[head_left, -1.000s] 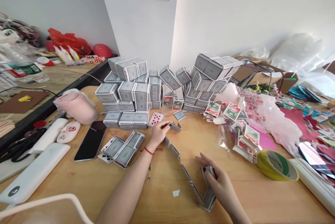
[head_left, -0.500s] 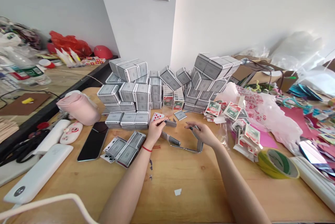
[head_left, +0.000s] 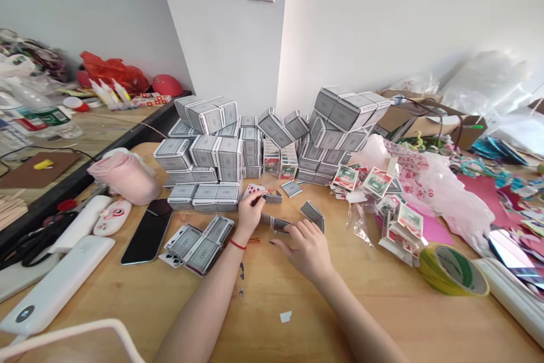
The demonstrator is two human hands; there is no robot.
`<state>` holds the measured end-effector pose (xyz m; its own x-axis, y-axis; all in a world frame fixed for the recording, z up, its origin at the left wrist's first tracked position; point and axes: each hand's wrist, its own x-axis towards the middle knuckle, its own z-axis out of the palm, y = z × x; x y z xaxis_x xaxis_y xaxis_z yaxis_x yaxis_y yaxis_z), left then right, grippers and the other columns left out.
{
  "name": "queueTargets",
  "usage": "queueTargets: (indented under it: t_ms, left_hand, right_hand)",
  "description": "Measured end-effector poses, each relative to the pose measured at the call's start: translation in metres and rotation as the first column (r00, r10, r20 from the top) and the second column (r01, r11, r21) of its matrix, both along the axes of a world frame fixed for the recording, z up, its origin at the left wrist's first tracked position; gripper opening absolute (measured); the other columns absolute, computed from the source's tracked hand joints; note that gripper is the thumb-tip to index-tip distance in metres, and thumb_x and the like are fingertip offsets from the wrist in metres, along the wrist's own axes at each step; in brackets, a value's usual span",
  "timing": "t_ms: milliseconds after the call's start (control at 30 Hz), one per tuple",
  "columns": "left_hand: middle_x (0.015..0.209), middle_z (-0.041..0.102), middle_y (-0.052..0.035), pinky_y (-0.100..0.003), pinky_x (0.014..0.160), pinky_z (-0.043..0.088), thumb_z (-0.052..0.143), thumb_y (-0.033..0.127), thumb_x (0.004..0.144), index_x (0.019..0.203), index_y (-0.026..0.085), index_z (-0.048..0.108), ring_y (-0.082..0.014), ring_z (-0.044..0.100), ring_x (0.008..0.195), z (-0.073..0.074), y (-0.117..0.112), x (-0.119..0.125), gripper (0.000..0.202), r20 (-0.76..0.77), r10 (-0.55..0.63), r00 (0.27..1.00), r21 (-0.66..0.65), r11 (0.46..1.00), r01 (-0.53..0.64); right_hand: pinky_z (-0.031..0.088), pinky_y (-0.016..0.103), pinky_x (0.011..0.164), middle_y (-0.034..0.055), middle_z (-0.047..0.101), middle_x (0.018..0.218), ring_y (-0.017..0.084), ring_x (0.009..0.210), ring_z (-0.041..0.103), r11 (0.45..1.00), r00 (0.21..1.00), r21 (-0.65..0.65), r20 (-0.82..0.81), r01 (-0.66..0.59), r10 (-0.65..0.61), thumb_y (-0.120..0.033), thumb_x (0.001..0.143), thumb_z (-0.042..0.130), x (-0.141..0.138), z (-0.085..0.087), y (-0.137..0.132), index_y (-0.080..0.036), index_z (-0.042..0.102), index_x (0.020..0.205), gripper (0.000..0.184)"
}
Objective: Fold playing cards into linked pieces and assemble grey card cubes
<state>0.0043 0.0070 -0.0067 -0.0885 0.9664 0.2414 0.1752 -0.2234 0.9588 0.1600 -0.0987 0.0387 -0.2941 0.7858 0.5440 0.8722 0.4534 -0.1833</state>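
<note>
On the wooden table [head_left: 340,306] my left hand [head_left: 250,211], a red string round its wrist, pinches one end of a folded chain of grey-backed playing cards [head_left: 293,217]. The other end of the chain stands up at my right hand [head_left: 306,247], whose fingers are spread and rest on the chain's middle. A red diamonds card [head_left: 250,189] lies just behind my left hand. Behind both hands rises a wall of stacked grey card boxes [head_left: 221,150].
Loose cards [head_left: 199,241] and a black phone [head_left: 147,230] lie to the left, with a pink roll [head_left: 125,177] and a white power bank [head_left: 55,286]. On the right are card wrappers [head_left: 382,187], pink plastic [head_left: 442,187] and a yellow tape roll [head_left: 453,275].
My right hand came from the near table edge up towards my left hand, folding the long stretched card chain into a short bunch. My left hand stayed put.
</note>
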Motion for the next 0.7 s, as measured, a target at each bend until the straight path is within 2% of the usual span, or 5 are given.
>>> queueTargets:
  t_ms: [133, 300, 433, 533, 700]
  left_hand:
    - [0.098, 0.070, -0.0054, -0.035, 0.089, 0.048, 0.052, 0.018, 0.075, 0.092, 0.018, 0.069, -0.0198, 0.063, 0.093, -0.001, -0.001, -0.001, 0.024, -0.028, 0.027, 0.999, 0.005, 1.000, -0.027]
    - [0.098, 0.070, -0.0056, -0.034, 0.088, 0.048, 0.052, 0.017, 0.075, 0.093, 0.018, 0.069, -0.0193, 0.064, 0.092, -0.001, -0.001, -0.001, 0.025, -0.047, 0.026, 0.999, 0.013, 1.000, -0.025]
    - [0.098, 0.070, -0.0055, -0.034, 0.087, 0.048, 0.051, 0.017, 0.076, 0.094, 0.018, 0.069, -0.0190, 0.064, 0.092, -0.002, 0.000, -0.001, 0.026, -0.050, 0.020, 0.999, 0.005, 1.000, -0.020]
    - [0.099, 0.070, -0.0054, -0.034, 0.088, 0.048, 0.052, 0.018, 0.075, 0.094, 0.018, 0.069, -0.0193, 0.063, 0.093, -0.002, 0.000, -0.002, 0.025, -0.043, 0.015, 0.999, 0.003, 1.000, -0.014]
    - [0.100, 0.069, -0.0054, -0.034, 0.089, 0.047, 0.052, 0.017, 0.075, 0.094, 0.018, 0.069, -0.0193, 0.063, 0.094, -0.002, 0.000, -0.002, 0.026, -0.046, 0.008, 0.999, 0.001, 1.000, -0.008]
  right_hand:
    - [0.031, 0.029, 0.062, 0.0037, 0.060, 0.065, 0.016, 0.065, 0.053, 0.997, 0.998, -0.077, 0.062, 0.000, 0.005, -0.031, 0.088, 0.050, -0.003, -0.016, 0.005, -0.020, 0.062, 0.071, 0.024]
    - [0.034, 0.029, 0.071, 0.0015, 0.064, 0.072, 0.014, 0.070, 0.055, 0.969, 0.988, -0.194, 0.004, -0.152, 0.156, -0.021, 0.089, 0.047, 0.034, -0.013, 0.014, -0.025, 0.066, 0.094, 0.020]
    - [0.038, 0.032, 0.080, 0.0027, 0.068, 0.079, 0.016, 0.075, 0.057, 0.967, 0.988, -0.206, -0.056, -0.151, 0.142, -0.009, 0.085, 0.042, 0.058, -0.011, 0.017, -0.024, 0.067, 0.089, 0.030]
    - [0.038, 0.034, 0.086, 0.0024, 0.070, 0.087, 0.016, 0.079, 0.060, 0.968, 0.987, -0.194, -0.069, -0.158, 0.148, -0.001, 0.081, 0.038, 0.066, -0.013, 0.018, -0.025, 0.066, 0.096, 0.040]
    - [0.039, 0.032, 0.082, 0.0019, 0.070, 0.090, 0.015, 0.082, 0.060, 0.972, 0.989, -0.186, -0.032, -0.145, 0.141, 0.003, 0.075, 0.039, 0.068, -0.016, 0.018, -0.026, 0.066, 0.101, 0.047]
